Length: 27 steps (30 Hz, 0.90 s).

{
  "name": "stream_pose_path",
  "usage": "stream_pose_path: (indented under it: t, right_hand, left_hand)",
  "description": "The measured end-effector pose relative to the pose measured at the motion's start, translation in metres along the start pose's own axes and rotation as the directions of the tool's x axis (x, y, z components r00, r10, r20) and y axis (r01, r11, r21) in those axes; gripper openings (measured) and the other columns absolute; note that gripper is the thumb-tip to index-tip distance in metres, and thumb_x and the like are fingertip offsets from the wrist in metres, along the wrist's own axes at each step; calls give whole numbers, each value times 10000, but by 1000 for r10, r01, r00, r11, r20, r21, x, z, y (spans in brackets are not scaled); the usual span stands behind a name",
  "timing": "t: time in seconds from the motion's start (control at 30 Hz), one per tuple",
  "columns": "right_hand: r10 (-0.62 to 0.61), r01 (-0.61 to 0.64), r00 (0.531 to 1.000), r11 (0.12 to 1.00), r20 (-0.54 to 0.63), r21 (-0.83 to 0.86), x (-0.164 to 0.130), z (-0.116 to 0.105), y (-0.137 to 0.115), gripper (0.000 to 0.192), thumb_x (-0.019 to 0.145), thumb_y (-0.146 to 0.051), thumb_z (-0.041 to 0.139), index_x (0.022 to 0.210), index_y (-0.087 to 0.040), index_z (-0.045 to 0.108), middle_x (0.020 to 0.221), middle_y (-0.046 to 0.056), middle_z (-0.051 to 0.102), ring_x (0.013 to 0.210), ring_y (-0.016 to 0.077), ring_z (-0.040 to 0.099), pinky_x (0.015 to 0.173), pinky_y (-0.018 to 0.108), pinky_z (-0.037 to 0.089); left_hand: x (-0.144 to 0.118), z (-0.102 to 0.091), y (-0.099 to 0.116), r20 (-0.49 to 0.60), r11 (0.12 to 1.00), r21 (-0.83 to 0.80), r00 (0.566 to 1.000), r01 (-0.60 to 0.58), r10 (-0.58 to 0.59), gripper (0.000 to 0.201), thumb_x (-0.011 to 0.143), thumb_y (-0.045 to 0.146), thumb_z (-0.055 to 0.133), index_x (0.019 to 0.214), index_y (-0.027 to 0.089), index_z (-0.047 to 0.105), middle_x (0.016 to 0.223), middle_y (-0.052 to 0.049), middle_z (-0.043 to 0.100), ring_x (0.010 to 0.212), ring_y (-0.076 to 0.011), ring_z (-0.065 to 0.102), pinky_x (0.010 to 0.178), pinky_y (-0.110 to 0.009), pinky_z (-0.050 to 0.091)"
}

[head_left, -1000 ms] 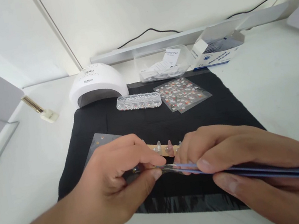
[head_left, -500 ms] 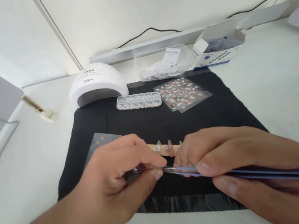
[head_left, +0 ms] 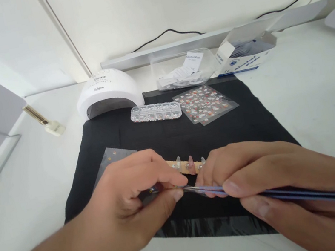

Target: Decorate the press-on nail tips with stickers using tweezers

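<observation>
My right hand (head_left: 280, 179) grips a pair of blue-purple tweezers (head_left: 316, 196) between thumb and fingers. Their tips point left and end at the fingertips of my left hand (head_left: 138, 200). Thumb and forefinger of that hand are pinched together; whatever lies between them is too small and covered to make out. Just behind the fingertips, a tan strip (head_left: 184, 167) carries several false nails, among them a pink one (head_left: 191, 165) and clear ones with shiny gems. A clear sticker sheet (head_left: 112, 154) with small gold marks lies partly under my left hand.
On the black mat (head_left: 144, 140) are a compartment case of gems (head_left: 155, 113) and patterned sticker sheets (head_left: 204, 104). Behind stand a white nail lamp (head_left: 108, 90), a clear tray (head_left: 166, 83) of packets and an alcohol pad box (head_left: 238, 66). A polish bottle (head_left: 54, 127) lies at left.
My right hand has shifted slightly right with the tweezers, whose tips stay at the left fingertips. The left hand keeps its pinch, almost still.
</observation>
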State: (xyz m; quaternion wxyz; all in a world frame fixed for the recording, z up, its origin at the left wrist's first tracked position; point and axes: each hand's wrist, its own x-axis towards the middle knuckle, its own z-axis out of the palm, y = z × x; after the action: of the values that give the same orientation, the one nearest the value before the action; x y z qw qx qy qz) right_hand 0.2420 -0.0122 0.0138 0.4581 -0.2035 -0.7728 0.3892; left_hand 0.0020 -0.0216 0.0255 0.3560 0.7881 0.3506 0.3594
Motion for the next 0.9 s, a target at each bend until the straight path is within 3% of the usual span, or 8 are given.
stream_pose_path:
  t: [0.9]
  right_hand:
    - [-11, 11, 998, 1000, 62, -6, -5, -3, 3, 343, 907, 52, 535, 1081, -208, 674, 885, 119, 748, 820, 208, 752, 735, 361, 676]
  left_hand:
    - [0, 0, 1, 11, 993, -67, 995, 101, -100, 159, 901, 43, 669, 936, 183, 738, 819, 32, 674, 728, -68, 598, 638, -156, 468]
